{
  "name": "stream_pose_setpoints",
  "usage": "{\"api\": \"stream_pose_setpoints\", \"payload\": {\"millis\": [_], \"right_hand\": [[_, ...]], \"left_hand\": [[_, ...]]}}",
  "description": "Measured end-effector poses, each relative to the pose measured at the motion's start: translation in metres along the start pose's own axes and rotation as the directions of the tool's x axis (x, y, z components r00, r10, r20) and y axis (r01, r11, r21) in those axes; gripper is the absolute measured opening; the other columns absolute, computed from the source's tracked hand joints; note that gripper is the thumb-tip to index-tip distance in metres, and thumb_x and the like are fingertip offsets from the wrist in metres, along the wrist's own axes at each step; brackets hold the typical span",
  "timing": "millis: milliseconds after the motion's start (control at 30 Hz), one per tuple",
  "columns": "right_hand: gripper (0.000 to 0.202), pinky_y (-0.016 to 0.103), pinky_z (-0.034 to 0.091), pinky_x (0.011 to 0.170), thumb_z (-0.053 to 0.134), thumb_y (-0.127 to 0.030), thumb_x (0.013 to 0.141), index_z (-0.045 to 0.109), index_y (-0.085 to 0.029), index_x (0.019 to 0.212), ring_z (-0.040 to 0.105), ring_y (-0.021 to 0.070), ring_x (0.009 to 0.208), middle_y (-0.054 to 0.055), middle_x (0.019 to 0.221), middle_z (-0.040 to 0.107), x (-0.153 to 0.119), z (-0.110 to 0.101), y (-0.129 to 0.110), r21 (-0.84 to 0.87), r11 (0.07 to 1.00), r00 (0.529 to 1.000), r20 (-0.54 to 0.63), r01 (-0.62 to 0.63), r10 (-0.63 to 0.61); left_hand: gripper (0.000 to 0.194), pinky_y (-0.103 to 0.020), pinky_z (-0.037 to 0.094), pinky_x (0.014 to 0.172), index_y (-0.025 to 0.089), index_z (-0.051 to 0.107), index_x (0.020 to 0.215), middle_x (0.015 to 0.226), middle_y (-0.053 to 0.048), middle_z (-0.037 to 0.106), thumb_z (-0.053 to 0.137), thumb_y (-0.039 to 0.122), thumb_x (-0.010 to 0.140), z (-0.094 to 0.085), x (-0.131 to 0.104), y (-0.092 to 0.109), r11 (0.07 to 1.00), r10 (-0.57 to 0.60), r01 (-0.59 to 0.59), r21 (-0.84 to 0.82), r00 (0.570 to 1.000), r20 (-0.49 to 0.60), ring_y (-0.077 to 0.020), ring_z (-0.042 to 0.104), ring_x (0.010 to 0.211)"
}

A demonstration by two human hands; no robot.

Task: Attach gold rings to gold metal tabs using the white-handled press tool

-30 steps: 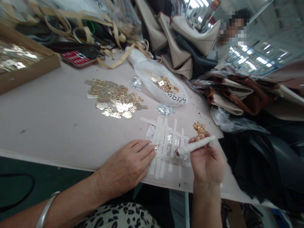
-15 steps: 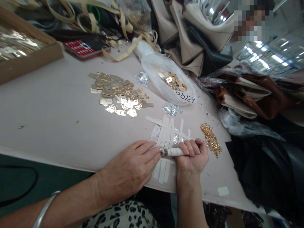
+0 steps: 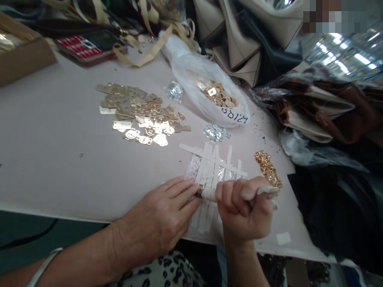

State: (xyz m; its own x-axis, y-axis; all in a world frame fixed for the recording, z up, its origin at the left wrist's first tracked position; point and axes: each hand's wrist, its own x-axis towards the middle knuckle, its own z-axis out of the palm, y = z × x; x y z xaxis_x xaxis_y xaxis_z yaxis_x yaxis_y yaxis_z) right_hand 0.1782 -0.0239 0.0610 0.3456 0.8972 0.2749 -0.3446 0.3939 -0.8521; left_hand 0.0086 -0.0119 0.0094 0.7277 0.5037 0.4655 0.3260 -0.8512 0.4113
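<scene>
My left hand (image 3: 163,211) lies palm down on the table's near part, fingers stretched out together. Its fingertips meet the dark collar of a hand tool (image 3: 208,194) with a white-wrapped handle; the tool's tip is hidden there. In a closed fist, my right hand (image 3: 245,205) grips that handle. A small brass-coloured bit (image 3: 200,186) shows by the left fingertips. Under and beyond both hands is a patch of white tape strips (image 3: 213,159) over clear plastic. Flat gold metal plates (image 3: 131,101) are heaped to the upper left.
Silver discs (image 3: 216,131) and an open white plastic bag (image 3: 194,85) of gold fittings sit beyond the strips. Small gold hardware (image 3: 267,169) lies to the right. A red calculator (image 3: 86,48), a cardboard box (image 3: 26,59), brown bags (image 3: 335,111) and black material (image 3: 326,207) edge the table.
My right fist has rolled over and risen, so the knuckles now face up and the handle's back end points toward the right. The left hand stays pressed near the tool's tip. The view has shifted slightly.
</scene>
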Motion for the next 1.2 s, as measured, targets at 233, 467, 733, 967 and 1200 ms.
{"api": "stream_pose_setpoints", "payload": {"millis": [233, 467, 733, 967, 1200], "right_hand": [[0.039, 0.016, 0.028, 0.033, 0.042, -0.036, 0.102, 0.058, -0.023, 0.069, 0.010, 0.0072, 0.034, -0.013, 0.046, 0.016, 0.007, -0.019, 0.001, 0.091, 0.996, 0.986, -0.166, -0.010, 0.025], [0.037, 0.017, 0.026, 0.032, 0.044, -0.035, 0.100, 0.059, -0.022, 0.069, 0.010, 0.0069, 0.033, -0.012, 0.045, 0.016, 0.008, -0.019, 0.003, 0.066, 0.998, 0.987, -0.162, 0.014, -0.003], [0.031, 0.024, 0.034, 0.042, 0.057, -0.038, 0.097, 0.061, -0.023, 0.071, 0.035, 0.0083, 0.040, -0.009, 0.049, 0.035, -0.008, 0.016, -0.001, -0.336, 0.940, 0.993, 0.113, 0.059, -0.022], [0.035, 0.022, 0.031, 0.037, 0.052, -0.034, 0.099, 0.055, -0.022, 0.067, 0.032, 0.0075, 0.037, -0.010, 0.047, 0.032, 0.003, 0.016, -0.002, -0.345, 0.935, 0.989, 0.144, 0.081, -0.032], [0.033, 0.022, 0.032, 0.040, 0.052, -0.034, 0.098, 0.054, -0.022, 0.067, 0.023, 0.0063, 0.036, -0.011, 0.044, 0.028, 0.002, 0.010, -0.019, -0.251, 0.942, 0.973, 0.110, 0.224, -0.202]], "left_hand": [[0.030, -0.043, 0.047, 0.113, 0.013, 0.067, 0.120, 0.131, -0.010, 0.068, 0.051, 0.018, 0.095, 0.000, 0.000, -0.002, 0.999, 0.018, -0.018, 0.038, 1.000, 0.002, -0.0249, 0.061, 0.124], [0.029, -0.043, 0.048, 0.113, 0.013, 0.068, 0.117, 0.130, -0.011, 0.069, 0.051, 0.019, 0.095, 0.002, 0.000, -0.001, 0.999, 0.014, -0.013, 0.039, 1.000, -0.014, -0.0254, 0.061, 0.124], [0.028, -0.044, 0.047, 0.113, 0.010, 0.068, 0.111, 0.123, -0.012, 0.070, 0.045, 0.019, 0.098, -0.001, 0.003, -0.001, 1.000, -0.003, 0.003, -0.017, 0.999, -0.037, -0.0263, 0.062, 0.120], [0.023, -0.047, 0.049, 0.113, 0.012, 0.067, 0.108, 0.126, -0.015, 0.067, 0.049, 0.017, 0.095, -0.004, 0.002, -0.001, 0.999, -0.018, 0.018, -0.051, 1.000, -0.001, -0.0274, 0.061, 0.123], [0.016, -0.045, 0.045, 0.117, 0.011, 0.067, 0.102, 0.121, -0.013, 0.067, 0.054, 0.014, 0.092, -0.004, -0.002, 0.000, 0.999, -0.019, 0.018, -0.048, 1.000, -0.023, -0.0276, 0.057, 0.127]]}}
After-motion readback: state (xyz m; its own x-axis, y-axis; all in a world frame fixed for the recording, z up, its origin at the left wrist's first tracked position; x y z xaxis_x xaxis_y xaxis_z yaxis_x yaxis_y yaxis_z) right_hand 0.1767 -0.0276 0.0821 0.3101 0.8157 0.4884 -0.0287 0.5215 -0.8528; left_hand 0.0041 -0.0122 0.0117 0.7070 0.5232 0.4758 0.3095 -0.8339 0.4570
